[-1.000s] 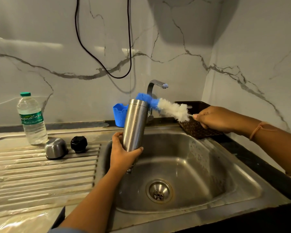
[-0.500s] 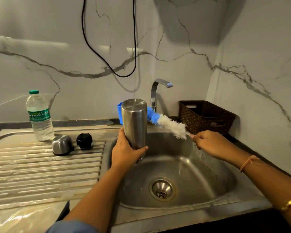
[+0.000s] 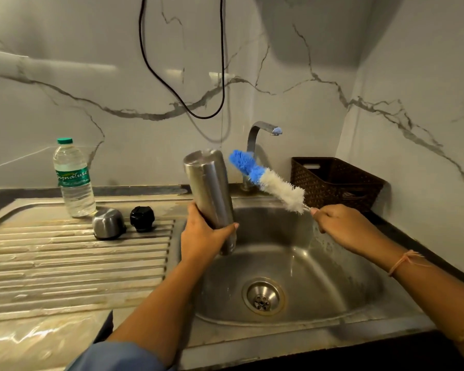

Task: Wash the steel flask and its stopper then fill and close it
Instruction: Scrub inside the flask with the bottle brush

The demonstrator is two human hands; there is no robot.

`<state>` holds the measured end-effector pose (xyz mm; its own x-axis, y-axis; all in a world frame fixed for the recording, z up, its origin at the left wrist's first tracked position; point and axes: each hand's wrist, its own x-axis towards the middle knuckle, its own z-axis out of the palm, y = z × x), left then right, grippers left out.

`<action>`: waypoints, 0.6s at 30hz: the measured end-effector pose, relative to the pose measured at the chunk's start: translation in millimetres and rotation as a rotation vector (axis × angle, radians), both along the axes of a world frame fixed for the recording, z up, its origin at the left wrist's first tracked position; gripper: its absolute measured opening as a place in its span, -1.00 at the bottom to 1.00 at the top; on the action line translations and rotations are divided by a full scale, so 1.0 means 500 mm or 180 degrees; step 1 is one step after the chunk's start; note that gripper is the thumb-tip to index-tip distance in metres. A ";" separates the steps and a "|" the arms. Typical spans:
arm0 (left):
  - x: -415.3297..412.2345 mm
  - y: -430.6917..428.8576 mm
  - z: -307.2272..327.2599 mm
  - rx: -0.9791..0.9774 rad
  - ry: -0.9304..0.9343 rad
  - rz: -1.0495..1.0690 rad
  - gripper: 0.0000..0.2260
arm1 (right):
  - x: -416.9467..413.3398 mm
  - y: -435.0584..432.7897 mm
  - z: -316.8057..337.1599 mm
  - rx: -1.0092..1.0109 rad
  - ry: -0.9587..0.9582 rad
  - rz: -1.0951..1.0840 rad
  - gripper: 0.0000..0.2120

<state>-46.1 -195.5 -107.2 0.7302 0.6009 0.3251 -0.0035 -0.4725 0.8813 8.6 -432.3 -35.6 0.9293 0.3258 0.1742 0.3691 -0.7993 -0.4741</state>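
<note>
Flask is tilted over the sink, with the left hand wrapped around its lower part. The right hand grips the brush handle. Smooth steel looks stiff, probably slippery; a full grip around the middle seems safest.

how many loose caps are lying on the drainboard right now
2: the steel cup cap on the drainboard, near the water bottle, and the black stopper just right of it. No others show; the arms could hide little there.
</note>
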 end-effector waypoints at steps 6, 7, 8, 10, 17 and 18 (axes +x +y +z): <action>0.020 0.016 -0.004 -0.1244 -0.0376 0.0018 -0.14 | -0.046 0.022 -0.007 -0.0271 0.0279 0.0234 -0.61; 0.024 0.023 -0.004 -0.1512 -0.0509 0.0003 -0.09 | -0.055 0.025 -0.009 -0.0260 0.0340 0.0288 -0.62; 0.026 0.031 -0.005 -0.1770 -0.0658 -0.0026 -0.05 | -0.063 0.028 -0.011 -0.0272 0.0415 0.0334 -0.63; 0.029 0.044 -0.009 -0.2217 -0.0922 0.0023 0.00 | -0.081 0.038 -0.018 -0.0368 0.0577 0.0410 -0.63; 0.046 0.038 0.002 -0.2555 -0.1152 -0.0304 -0.08 | -0.085 0.101 -0.047 -0.0323 0.0613 0.0305 -0.67; 0.046 0.035 0.007 -0.2542 -0.1127 -0.0298 -0.06 | -0.085 0.108 -0.049 -0.0271 0.0702 0.0277 -0.69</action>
<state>-23.0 -177.8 -103.8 0.7238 0.6882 0.0498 -0.3472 0.3009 0.8882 -33.7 -378.5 -60.2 0.9095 0.4112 -0.0613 0.3334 -0.8095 -0.4833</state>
